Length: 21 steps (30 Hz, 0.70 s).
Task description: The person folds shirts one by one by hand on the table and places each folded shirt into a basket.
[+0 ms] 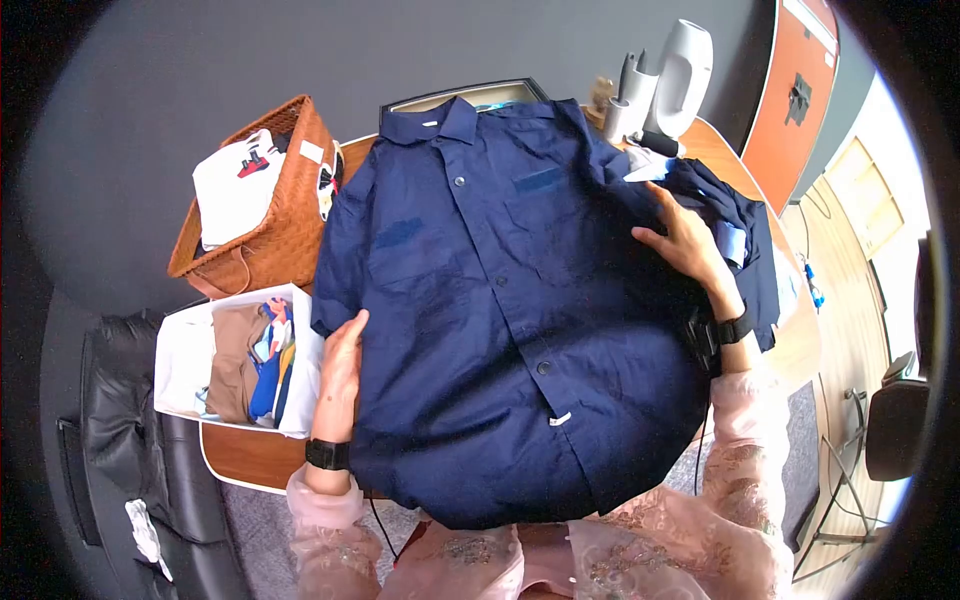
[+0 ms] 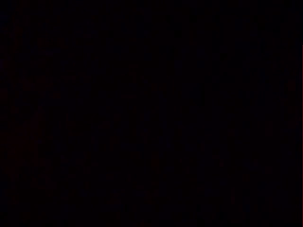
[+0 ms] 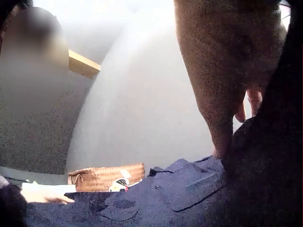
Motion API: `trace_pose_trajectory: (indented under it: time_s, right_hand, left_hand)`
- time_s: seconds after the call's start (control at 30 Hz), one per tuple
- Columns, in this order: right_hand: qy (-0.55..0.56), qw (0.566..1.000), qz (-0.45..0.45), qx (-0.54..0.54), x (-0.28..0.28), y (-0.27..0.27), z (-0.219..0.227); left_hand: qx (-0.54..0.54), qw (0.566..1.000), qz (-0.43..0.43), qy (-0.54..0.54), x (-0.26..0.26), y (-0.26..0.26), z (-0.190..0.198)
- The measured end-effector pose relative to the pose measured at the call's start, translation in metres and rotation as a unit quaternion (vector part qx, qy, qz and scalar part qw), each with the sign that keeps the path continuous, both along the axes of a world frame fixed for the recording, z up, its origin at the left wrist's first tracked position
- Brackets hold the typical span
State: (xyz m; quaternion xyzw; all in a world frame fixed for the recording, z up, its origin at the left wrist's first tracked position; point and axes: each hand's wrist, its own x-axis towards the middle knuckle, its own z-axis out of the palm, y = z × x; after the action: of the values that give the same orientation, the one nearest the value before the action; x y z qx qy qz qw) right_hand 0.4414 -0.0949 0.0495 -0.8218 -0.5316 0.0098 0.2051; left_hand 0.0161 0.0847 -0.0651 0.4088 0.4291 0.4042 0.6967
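Note:
A navy blue button-front shirt point(image 1: 440, 330) lies spread out with its collar point(image 1: 458, 122) at the far end and its hem toward the person. Along its left side my left hand point(image 1: 340, 370) rests at the edge, thumb uppermost and the other fingers partly hidden. My right hand point(image 1: 688, 245) touches the sleeve at the upper right, thumb and forefinger spread apart. From the right wrist view, that hand's thumb point(image 3: 218, 142) reaches down onto the shirt cloth. The left wrist view is black.
At left stand a woven basket point(image 1: 300, 225) of clothes and a white box point(image 1: 165, 365) of folded garments. More dark clothing point(image 1: 755, 235) lies right of the shirt. A white appliance point(image 1: 690, 75) and a holder with utensils point(image 1: 622, 115) stand at the back of the wooden table point(image 1: 240, 458).

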Motion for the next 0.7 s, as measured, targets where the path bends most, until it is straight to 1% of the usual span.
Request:
trace_pose_trajectory:
  time_s: [0.07, 0.1, 0.13, 0.17, 0.2, 0.23, 0.27, 0.3, 0.37, 0.4, 0.43, 0.47, 0.5, 0.53, 0.57, 0.6, 0.63, 0.67, 0.7]
  right_hand:
    - [0.008, 1.0, 0.015, -0.008, 0.002, -0.002, -0.006]
    - [0.016, 0.999, 0.026, -0.017, 0.005, -0.002, -0.008]
    - [0.04, 0.999, 0.026, -0.017, 0.006, -0.003, -0.008]
    - [0.041, 0.999, 0.026, -0.018, 0.006, -0.005, -0.005]
    - [0.11, 0.993, 0.027, -0.023, 0.005, -0.006, 0.002]
    - [0.178, 0.983, 0.028, -0.026, 0.004, -0.007, 0.009]
    - [0.254, 0.963, 0.065, 0.069, -0.004, -0.011, 0.01]
    - [0.316, 0.943, 0.065, 0.083, 0.002, -0.007, 0.007]
    - [0.432, 0.888, 0.06, 0.144, -0.008, -0.015, 0.024]
    - [0.406, 0.903, 0.051, 0.134, 0.002, -0.021, 0.029]
    - [0.404, 0.895, 0.045, 0.181, 0.011, -0.024, 0.025]
    - [0.431, 0.875, 0.013, 0.219, 0.001, -0.028, 0.037]
    - [0.457, 0.851, -0.019, 0.256, -0.015, -0.035, 0.057]
    - [0.436, 0.848, -0.045, 0.297, -0.026, -0.043, 0.075]
    - [0.414, 0.843, -0.068, 0.338, -0.031, -0.047, 0.085]
    - [0.404, 0.823, -0.037, 0.397, -0.007, -0.053, 0.076]
    - [0.402, 0.82, -0.017, 0.408, 0.011, -0.066, 0.076]
    - [0.41, 0.804, 0.021, 0.43, 0.019, -0.075, 0.079]
    - [0.416, 0.787, 0.059, 0.452, 0.027, -0.083, 0.081]
  left_hand:
    - [-0.057, 0.991, -0.062, 0.101, 0.004, -0.004, 0.003]
    - [-0.057, 0.992, -0.059, 0.1, 0.004, -0.005, 0.005]
    - [-0.063, 0.988, -0.066, 0.121, 0.005, -0.007, 0.007]
    - [-0.069, 0.985, -0.075, 0.142, 0.006, -0.009, 0.009]
    - [-0.079, 0.989, -0.068, 0.106, 0.008, -0.009, 0.011]
    - [-0.08, 0.989, -0.068, 0.106, 0.009, -0.009, 0.011]
    - [-0.033, 0.994, -0.069, 0.077, 0.01, -0.008, 0.009]
    - [0.015, 0.996, -0.066, 0.049, 0.009, -0.007, 0.008]
    - [0.022, 0.997, -0.061, 0.045, 0.003, 0.0, 0.01]
    - [0.055, 0.996, 0.001, 0.068, 0.002, 0.003, 0.014]
    - [0.088, 0.99, 0.062, 0.091, 0.002, 0.005, 0.017]
    - [0.084, 0.989, 0.093, 0.084, 0.003, -0.003, 0.042]
    - [0.102, 0.987, 0.102, 0.073, -0.002, -0.004, 0.056]
    - [0.139, 0.979, 0.119, 0.084, -0.006, -0.008, 0.074]
    - [0.162, 0.974, 0.145, 0.068, -0.011, -0.011, 0.089]
    - [0.156, 0.975, 0.154, 0.031, -0.025, -0.008, 0.095]
    - [0.169, 0.962, 0.211, 0.027, -0.035, -0.01, 0.104]
    - [0.212, 0.957, 0.2, 0.001, -0.055, -0.007, 0.106]
    - [0.224, 0.945, 0.238, 0.012, -0.062, -0.011, 0.118]
